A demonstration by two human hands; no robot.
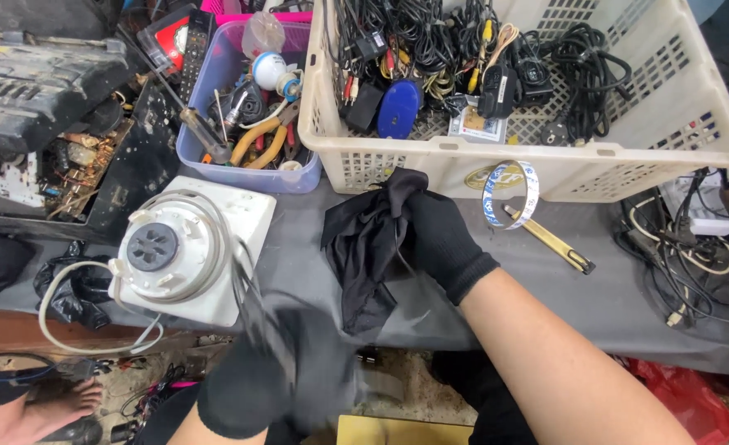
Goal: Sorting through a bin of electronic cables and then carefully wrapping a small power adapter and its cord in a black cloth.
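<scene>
On the grey table, gloved right hand (443,239) grips crumpled black cloth (369,247); blurred left hand (257,379) unclear.

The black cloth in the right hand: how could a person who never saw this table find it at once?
Start at the big cream plastic basket full of cables. Just below its front wall, on the grey table, the gloved right hand grips a black cloth. It is the only soft, crumpled thing there; the white appliance base beside it is hard and pale.

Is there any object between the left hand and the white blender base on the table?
Nothing visible does. The left hand, blurred, is just below-right of the white blender base. The right hand holds a black cloth further right.
</scene>
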